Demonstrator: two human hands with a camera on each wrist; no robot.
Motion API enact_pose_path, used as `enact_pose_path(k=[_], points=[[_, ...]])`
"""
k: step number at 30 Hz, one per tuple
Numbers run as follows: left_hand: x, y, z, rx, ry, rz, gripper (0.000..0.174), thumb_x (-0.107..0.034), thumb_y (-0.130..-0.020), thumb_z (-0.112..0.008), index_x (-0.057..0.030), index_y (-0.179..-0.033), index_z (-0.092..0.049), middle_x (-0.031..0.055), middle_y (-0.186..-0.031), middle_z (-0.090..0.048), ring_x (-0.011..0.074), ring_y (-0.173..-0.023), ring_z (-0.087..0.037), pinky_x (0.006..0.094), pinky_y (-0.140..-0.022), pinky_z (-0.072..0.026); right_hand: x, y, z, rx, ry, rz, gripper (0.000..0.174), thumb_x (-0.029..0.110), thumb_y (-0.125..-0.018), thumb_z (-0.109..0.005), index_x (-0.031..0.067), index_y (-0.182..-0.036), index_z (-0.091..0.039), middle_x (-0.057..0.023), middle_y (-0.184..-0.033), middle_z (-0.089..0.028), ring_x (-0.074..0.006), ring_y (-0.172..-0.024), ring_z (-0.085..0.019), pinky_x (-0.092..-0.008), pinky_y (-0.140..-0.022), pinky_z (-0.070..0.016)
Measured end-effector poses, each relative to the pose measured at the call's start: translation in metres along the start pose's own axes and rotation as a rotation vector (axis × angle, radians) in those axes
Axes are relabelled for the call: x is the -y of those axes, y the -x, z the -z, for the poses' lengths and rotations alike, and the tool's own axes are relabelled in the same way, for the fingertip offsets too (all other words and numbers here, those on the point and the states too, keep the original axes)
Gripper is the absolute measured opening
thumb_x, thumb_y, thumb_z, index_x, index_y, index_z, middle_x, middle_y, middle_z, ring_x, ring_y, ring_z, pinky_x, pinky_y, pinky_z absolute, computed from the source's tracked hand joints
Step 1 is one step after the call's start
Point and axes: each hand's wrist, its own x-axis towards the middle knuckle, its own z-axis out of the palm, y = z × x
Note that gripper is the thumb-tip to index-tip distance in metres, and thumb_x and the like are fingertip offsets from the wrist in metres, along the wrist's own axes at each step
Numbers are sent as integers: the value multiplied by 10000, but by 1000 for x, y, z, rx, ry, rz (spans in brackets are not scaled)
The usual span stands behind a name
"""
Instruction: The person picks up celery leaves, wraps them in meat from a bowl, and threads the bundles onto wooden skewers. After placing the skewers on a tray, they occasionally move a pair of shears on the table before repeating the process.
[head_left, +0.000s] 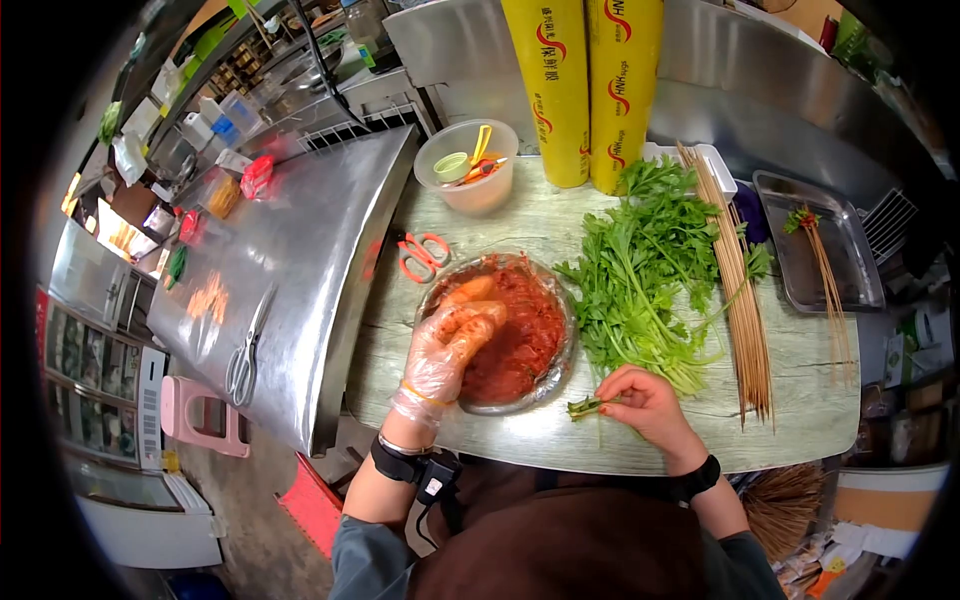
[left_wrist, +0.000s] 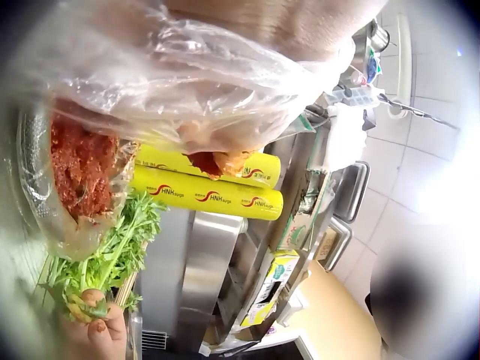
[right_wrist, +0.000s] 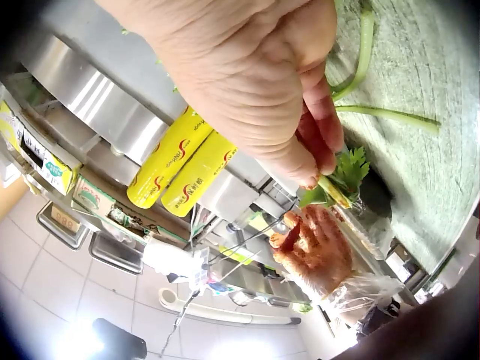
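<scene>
My left hand (head_left: 440,350), in a clear plastic glove smeared red-orange, hovers over the bowl's left side. Its fingers curl loosely, and a space shows between thumb and fingers in the right wrist view. Beneath it, red marinated meat (head_left: 525,345) fills a bowl (head_left: 568,375) lined with clear plastic. My bare right hand (head_left: 650,410) is near the table's front edge, right of the bowl. Between thumb and fingertips it pinches a short celery sprig (head_left: 583,408), whose leaves (right_wrist: 351,172) show in the right wrist view. A pile of leafy celery (head_left: 640,270) lies beyond that hand.
Bamboo skewers (head_left: 740,310) lie right of the celery; a metal tray (head_left: 790,275) holds several more. Red-handled scissors (head_left: 424,256) and a plastic tub (head_left: 480,200) stand behind the bowl. Two yellow cling-film rolls (head_left: 585,100) rise at the back. A steel counter (head_left: 310,230) adjoins on the left.
</scene>
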Motion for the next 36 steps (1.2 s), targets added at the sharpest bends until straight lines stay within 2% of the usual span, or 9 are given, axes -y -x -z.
enact_pose_path(k=[3, 6, 11, 14, 16, 20, 24, 31, 36], points=[[0, 1, -5, -8, -176, -125, 188, -10, -850, -612, 51, -1022, -660, 100, -1094, -643, 143, -947, -599, 263, -858, -473, 3, 0, -4, -18, 8, 15, 148, -114, -810, -605, -14, -919, -605, -84, -1015, -547, -142, -929, -572, -257, -806, -496], [15, 3, 1, -6, -59, 29, 185, -20, -855, -621, 55, -1020, -659, 86, -1043, -655, 143, -900, -611, 266, -808, -495, 13, 0, -7, -25, 89, 69, 155, -112, -810, -608, -13, -929, -609, -76, -1027, -531, -136, -938, -559, -246, -801, -483], [28, 9, -21, -12, 115, 129, 212, -50, -876, -618, 49, -1064, -632, 69, -930, -664, 135, -837, -622, 255, -733, -521, 55, -8, -13, -52, 251, 67, 142, -84, -830, -599, -8, -947, -625, -67, -1079, -484, -129, -971, -537, -237, -818, -476], [21, 15, -33, 21, 152, 175, 221, -62, -884, -612, 44, -1078, -613, 82, -926, -664, 142, -791, -632, 263, -702, -536, 81, -17, -21, 19, 331, 46, 129, -68, -835, -604, -5, -945, -629, -61, -1080, -493, -129, -992, -541, -238, -821, -483], [26, 15, -36, 3, 205, 230, 211, -63, -883, -614, 44, -1065, -615, 82, -930, -663, 146, -776, -634, 267, -691, -538, 87, -26, -28, 52, 393, 93, 119, -42, -809, -645, 7, -917, -638, -68, -1032, -570, -141, -952, -578, -242, -799, -493], [37, 16, -40, 66, 410, 153, 248, -56, -909, -557, 50, -1131, -593, 111, -1000, -648, 163, -868, -626, 302, -754, -537, 91, -52, -45, 91, 637, 263, 114, -14, -755, -693, 19, -850, -641, -75, -927, -638, -182, -865, -619, -276, -750, -495], [35, 17, -35, 181, 522, 268, 296, -36, -896, -566, 53, -1178, -561, 114, -1072, -627, 199, -948, -621, 350, -810, -540, 77, -70, -43, 59, 769, 393, 114, -7, -724, -703, 22, -807, -631, -81, -907, -633, -218, -850, -616, -308, -760, -490], [35, 17, -35, 149, 336, 261, 307, 0, -840, -640, 50, -1139, -590, 122, -990, -652, 205, -805, -659, 291, -706, -562, 75, -73, -44, 24, 820, 351, 121, 13, -719, -715, 36, -809, -638, -60, -916, -592, -198, -869, -588, -292, -771, -477], [31, 21, -35, 67, 244, 215, 281, 12, -837, -642, 65, -1110, -596, 128, -965, -655, 202, -807, -658, 288, -691, -562, 66, -71, -39, 8, 735, 320, 139, 17, -735, -717, 37, -854, -647, -57, -950, -588, -175, -889, -580, -285, -784, -474]])
